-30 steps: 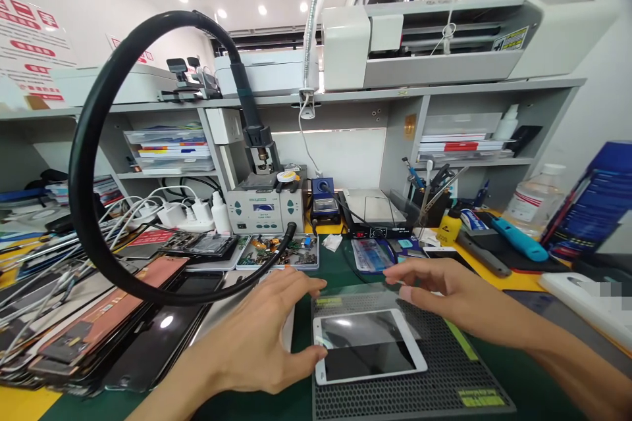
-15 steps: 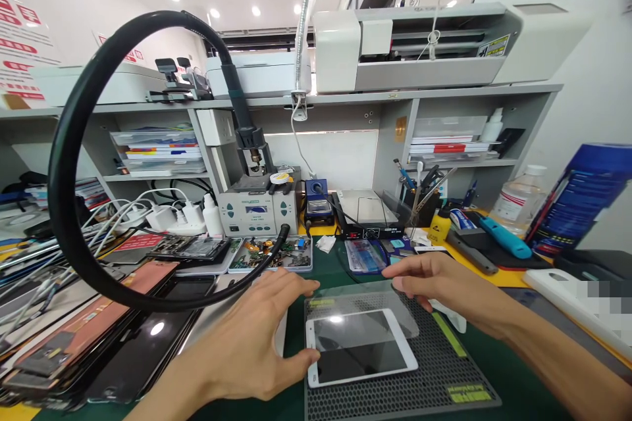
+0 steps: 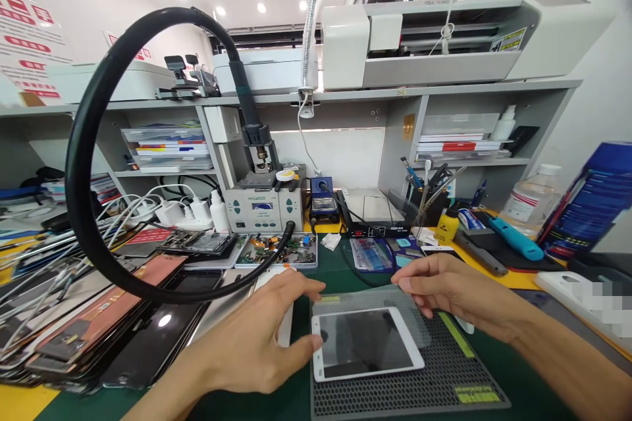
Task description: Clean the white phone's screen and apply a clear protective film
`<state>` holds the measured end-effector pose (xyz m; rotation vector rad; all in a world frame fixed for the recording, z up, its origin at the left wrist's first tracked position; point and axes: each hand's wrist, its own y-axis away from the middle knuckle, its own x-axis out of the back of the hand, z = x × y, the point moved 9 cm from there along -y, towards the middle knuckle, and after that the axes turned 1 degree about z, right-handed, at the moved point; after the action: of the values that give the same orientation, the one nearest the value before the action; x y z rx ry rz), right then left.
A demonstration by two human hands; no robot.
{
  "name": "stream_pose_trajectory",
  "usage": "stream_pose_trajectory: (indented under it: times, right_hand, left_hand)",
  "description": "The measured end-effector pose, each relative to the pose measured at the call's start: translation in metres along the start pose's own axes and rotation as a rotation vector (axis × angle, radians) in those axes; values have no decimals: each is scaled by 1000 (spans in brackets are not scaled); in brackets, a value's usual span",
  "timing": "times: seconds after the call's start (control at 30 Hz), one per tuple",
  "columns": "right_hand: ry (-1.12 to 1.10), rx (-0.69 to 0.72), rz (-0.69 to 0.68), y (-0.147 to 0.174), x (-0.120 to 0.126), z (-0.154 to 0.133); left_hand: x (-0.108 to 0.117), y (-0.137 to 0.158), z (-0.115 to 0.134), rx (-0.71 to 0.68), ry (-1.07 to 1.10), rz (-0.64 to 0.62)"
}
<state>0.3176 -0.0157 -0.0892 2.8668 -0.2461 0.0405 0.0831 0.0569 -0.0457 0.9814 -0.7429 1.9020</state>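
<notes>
A white-framed phone with a dark screen lies face up on a black perforated mat. My left hand is at its left end, thumb tip at the frame's edge and fingers spread apart; the index fingertip hovers near the mat's back left corner. Beyond the phone's far right corner, my right hand pinches the edge of a thin clear sheet of film between thumb and fingers. The film spans the area behind the phone, and whether it touches the screen I cannot tell.
A hot air station with a looping black hose stands behind on the left. Stacked phone parts lie at left, a tray of small components behind the hands. A tool holder and clear bottle stand right.
The bright reflection across the upper part of the phone's screen is gone, and the screen now looks evenly dark. The whole view has shifted slightly. Both hands keep nearly the same pose.
</notes>
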Motion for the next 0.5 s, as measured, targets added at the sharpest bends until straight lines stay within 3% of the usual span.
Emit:
stream_pose_trajectory:
  times: [0.17, 0.5]
  right_hand:
    - [-53, -11, -30, -2, -3, 4]
    - [31, -65, 2, -3, -5, 5]
  left_hand:
    - [1, -3, -11, 108, 108, 52]
    - [-6, -9, -21, 152, 246, 76]
